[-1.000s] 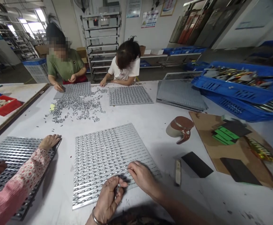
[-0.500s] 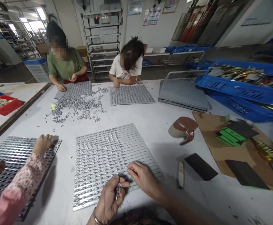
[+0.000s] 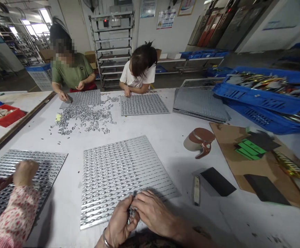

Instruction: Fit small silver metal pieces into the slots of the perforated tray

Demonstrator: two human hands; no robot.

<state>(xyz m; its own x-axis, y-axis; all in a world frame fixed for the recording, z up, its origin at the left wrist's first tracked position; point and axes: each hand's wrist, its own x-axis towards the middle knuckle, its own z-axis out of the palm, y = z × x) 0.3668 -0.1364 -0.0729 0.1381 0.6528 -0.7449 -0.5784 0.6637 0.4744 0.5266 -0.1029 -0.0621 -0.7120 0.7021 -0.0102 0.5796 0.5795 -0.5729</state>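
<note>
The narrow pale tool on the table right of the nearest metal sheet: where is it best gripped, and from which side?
I would pinch the pale tool across its narrow width near the middle, coming from above. It lies flat, and its long sides look free between the metal sheet and the black pad.

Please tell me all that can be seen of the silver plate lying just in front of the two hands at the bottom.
The plate is a square, shiny sheet, metal by its look, pressed with many rows of small oval pockets. It lies flat on the white table, slightly turned. Over its near edge the left hand and right hand meet; the left holds small metal pieces. Whether pockets are filled is unclear.
</note>
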